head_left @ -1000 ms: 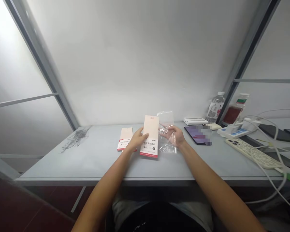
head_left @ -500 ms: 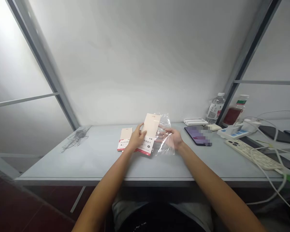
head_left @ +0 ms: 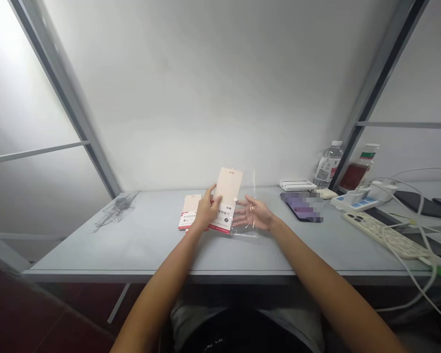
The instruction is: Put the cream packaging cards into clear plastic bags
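Head view shows your left hand clamped on a tall pale-pink and white card packet with a red bottom edge, held tilted over the middle of the pale grey tabletop, while your right hand has its fingers spread apart beside a clear, glossy plastic sleeve at the packet's right. Whether that hand touches the sleeve, or the sleeve encloses the packet, cannot be told. Your work looks partway: a matching pink-and-white card packet already lies just beside your left hand, whereas the gripped one is not set down.
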A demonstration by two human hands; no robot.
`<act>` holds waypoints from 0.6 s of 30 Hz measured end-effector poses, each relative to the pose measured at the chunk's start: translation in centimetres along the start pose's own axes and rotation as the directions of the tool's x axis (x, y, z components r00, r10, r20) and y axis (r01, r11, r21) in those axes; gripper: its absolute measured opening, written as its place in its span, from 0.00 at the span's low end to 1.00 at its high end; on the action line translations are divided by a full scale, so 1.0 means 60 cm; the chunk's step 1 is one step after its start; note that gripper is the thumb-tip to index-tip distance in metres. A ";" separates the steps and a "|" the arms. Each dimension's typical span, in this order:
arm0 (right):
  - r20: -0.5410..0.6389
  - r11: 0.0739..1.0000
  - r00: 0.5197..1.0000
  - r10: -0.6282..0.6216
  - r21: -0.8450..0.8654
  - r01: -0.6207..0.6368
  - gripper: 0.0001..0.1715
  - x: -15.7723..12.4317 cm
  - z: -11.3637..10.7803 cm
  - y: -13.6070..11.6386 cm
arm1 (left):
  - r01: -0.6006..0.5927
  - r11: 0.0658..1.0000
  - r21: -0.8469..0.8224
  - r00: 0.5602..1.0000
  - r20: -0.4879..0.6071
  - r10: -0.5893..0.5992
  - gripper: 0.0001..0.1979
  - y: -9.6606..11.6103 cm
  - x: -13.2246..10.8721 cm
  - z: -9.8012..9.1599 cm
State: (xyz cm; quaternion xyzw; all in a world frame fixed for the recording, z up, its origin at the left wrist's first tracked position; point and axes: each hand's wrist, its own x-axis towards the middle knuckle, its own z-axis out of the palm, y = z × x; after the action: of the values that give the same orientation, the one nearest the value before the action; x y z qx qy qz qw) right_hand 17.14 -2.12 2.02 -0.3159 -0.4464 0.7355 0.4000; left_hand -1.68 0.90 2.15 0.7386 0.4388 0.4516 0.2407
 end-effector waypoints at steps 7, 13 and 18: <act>0.035 0.998 0.998 0.047 0.043 -0.049 0.31 -0.003 -0.001 0.001 | -0.001 1.000 0.028 0.998 -0.060 0.002 0.25 0.010 0.001 -0.009; 0.043 0.996 0.997 0.063 0.057 -0.065 0.32 -0.004 -0.002 0.005 | -0.001 0.999 0.040 0.994 -0.106 0.005 0.25 0.011 0.001 -0.011; 0.059 0.997 0.996 0.067 0.027 -0.068 0.33 -0.001 -0.009 0.008 | -0.016 0.999 0.042 0.994 -0.108 0.020 0.25 0.010 0.001 -0.011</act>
State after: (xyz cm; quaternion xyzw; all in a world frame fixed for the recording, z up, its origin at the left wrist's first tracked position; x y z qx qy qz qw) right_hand 17.45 -2.11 1.37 -0.3035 -0.4360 0.7639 0.3664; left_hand -1.98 0.59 2.95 0.7216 0.4537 0.4842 0.1974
